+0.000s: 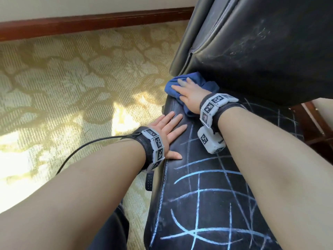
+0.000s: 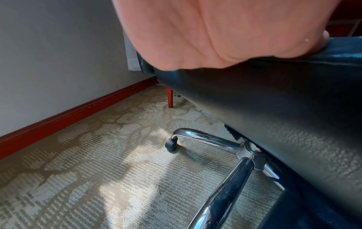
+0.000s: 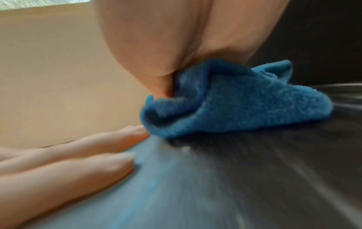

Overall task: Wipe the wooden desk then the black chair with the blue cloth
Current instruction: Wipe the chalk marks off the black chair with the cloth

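Note:
The black chair's seat [image 1: 207, 204] runs up the middle of the head view, crossed by pale blue chalk lines, with its backrest [image 1: 261, 51] rising at the far end. A crumpled blue cloth [image 1: 173, 86] lies at the seat's far left corner where it meets the backrest. My right hand [image 1: 187, 92] presses flat on the cloth with straight fingers; the right wrist view shows the cloth [image 3: 235, 100] bunched under the palm. My left hand [image 1: 169, 130] rests flat on the seat's left edge, fingers spread and straight, holding nothing. The wooden desk top is out of view.
Patterned beige carpet [image 1: 72, 87] spreads to the left, bounded by a red-brown baseboard [image 1: 90, 22]. Under the seat are the chair's chrome base [image 2: 225, 178] and a castor [image 2: 171, 143]. A red-brown wooden leg [image 2: 170, 99] stands by the wall. A black cable [image 1: 86, 147] trails from my left wrist.

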{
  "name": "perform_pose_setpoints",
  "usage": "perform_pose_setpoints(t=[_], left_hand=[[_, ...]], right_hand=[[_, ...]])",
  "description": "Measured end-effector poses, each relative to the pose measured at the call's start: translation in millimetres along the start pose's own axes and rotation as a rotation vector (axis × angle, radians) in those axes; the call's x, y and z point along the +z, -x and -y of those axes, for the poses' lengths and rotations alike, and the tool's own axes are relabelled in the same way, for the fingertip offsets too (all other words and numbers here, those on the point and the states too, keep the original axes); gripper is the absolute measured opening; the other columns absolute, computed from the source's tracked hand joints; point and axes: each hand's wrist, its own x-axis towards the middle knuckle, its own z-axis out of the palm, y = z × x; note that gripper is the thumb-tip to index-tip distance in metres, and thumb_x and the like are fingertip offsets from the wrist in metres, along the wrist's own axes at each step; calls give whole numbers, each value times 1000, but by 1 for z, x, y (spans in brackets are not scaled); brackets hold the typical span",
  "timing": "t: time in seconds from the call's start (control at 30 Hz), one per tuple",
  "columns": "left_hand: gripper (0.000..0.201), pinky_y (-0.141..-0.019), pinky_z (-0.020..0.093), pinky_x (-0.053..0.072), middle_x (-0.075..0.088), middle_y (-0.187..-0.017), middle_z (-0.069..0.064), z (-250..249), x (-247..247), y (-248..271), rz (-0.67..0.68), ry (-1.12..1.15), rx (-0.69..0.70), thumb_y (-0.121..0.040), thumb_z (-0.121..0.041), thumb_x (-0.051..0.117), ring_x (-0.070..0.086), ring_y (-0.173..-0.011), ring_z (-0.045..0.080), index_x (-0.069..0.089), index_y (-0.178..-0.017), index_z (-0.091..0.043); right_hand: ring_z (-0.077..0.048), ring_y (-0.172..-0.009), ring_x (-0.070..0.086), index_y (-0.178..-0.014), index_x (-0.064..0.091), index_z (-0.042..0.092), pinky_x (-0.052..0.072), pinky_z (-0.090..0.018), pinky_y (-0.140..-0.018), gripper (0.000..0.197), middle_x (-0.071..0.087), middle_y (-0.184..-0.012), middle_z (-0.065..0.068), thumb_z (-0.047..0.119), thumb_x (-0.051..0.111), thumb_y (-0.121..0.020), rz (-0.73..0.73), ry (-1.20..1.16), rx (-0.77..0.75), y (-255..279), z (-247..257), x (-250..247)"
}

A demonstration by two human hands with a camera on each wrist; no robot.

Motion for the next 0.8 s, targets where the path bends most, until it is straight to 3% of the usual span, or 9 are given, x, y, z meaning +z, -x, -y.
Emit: perform_pose_setpoints(t=[0.13,0.23,0.3,0.4,0.5,0.6,0.67,0.73,0.8], left_hand=[[94,-109,36,-20,-26,-154,7,3,-3,-5,13,7,-3,-83,-76,23,-25,-141,27,-20,-147,-22],[94,-108,35,-21,-27,-153,8,2,-3,-6,15,-11,-10,-83,-75,23,-25,-141,27,-22,-146,-21],[94,-109,36,-20,-30,-152,8,2,-2,-7,-5,-39,-7,-82,-76,21,-27,-140,27,-22,-146,-22],[94,-110,36,-19,-30,-152,6,4,-1,-8,-5,-40,-8,-81,-77,20,-28,-140,26,-22,-146,-23],[95,-109,35,-20,-28,-153,4,8,-9,-6,35,-20,10,-81,-77,25,-26,-141,24,-19,-147,-25],[87,-115,32,-3,-3,-157,2,16,-34,-11,-42,-7,40,-84,-67,43,-2,-144,21,3,-150,-26],[81,-113,31,10,9,-155,3,20,-56,-22,-141,-4,-33,-89,-57,48,11,-142,21,8,-150,-21],[83,-114,29,5,-2,-158,4,20,-74,-42,-182,1,-151,-93,-54,41,3,-145,20,-3,-150,-14],[79,-115,29,-3,-13,-158,5,15,-82,-67,-136,22,-202,-97,-51,34,-6,-145,19,-8,-149,-10]], right_hand=[[-29,-144,2,-148,19,21,4,-37,-112,47,5,-158,-3,15,27,-102,61,-31,-108,31,9,12],[-27,-145,-1,-149,16,19,2,-38,-115,47,6,-158,-2,15,26,-103,69,-77,-137,24,3,9],[-30,-143,9,-150,10,17,6,-37,-113,51,9,-156,-12,17,27,-102,32,-126,-77,11,-3,10],[-34,-141,18,-148,10,20,14,-36,-113,53,17,-153,-20,23,28,-99,-190,-253,169,15,-19,21],[-32,-141,15,-149,15,10,15,-37,-112,53,14,-153,-21,16,34,-100,-157,-255,343,42,-40,37],[-35,-143,3,-149,5,10,10,-41,-114,56,2,-156,-17,17,31,-101,-25,-284,242,58,-38,44],[-35,-143,-2,-150,0,13,5,-42,-116,56,-4,-157,-13,19,29,-102,-8,-282,172,57,-37,45],[-31,-144,-3,-150,-1,15,4,-40,-116,56,-5,-157,-10,18,28,-102,-24,-271,130,51,-41,42],[-28,-145,-1,-150,0,16,7,-40,-116,55,-4,-158,-8,17,27,-102,-69,-325,164,43,-50,39]])
